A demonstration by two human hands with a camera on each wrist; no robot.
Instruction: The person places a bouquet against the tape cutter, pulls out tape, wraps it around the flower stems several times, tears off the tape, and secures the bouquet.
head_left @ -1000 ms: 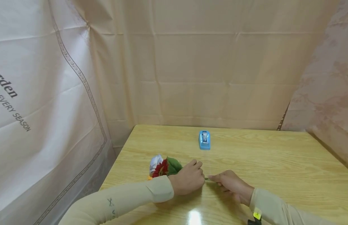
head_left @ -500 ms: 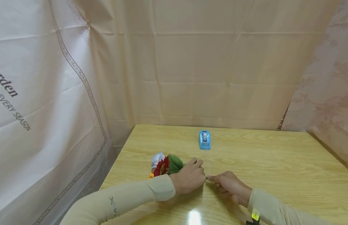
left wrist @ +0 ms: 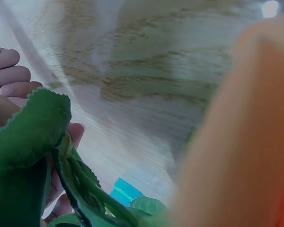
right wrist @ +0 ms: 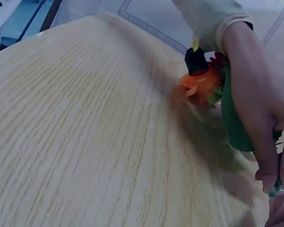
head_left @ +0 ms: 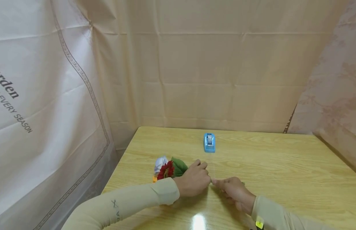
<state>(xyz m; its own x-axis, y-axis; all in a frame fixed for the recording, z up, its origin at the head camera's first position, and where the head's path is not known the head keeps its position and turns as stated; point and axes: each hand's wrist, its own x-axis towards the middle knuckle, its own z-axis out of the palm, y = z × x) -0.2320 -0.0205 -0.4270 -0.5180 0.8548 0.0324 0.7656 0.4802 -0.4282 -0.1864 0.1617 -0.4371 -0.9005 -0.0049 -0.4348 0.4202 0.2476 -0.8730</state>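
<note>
A bunch of artificial flowers lies under my left forearm in the head view: a white flower (head_left: pixel 160 164), a red flower (head_left: pixel 166 170) and an orange flower (right wrist: pixel 199 86), with green leaves (head_left: pixel 179 166). My left hand (head_left: pixel 194 179) grips their stems, which show with leaves (left wrist: pixel 33 125) close up in the left wrist view. Just to its right, my right hand (head_left: pixel 234 191) pinches at the stems with thumb and forefinger. A green tip (head_left: pixel 243 183) shows behind that hand. From the blue tape dispenser (head_left: pixel 209 142) a faint clear strip seems to run toward the fingers.
The wooden table (head_left: pixel 281 159) reaches to a beige cloth backdrop (head_left: pixel 195 64). A printed white cloth (head_left: pixel 45 111) hangs at the left, and a patterned one (head_left: pixel 336 95) at the right. The dispenser stands near the table's far edge.
The flowers and my left hand have shifted slightly right and away from me. My right hand has turned a little and stays close to the left; a green tip has appeared behind it.
</note>
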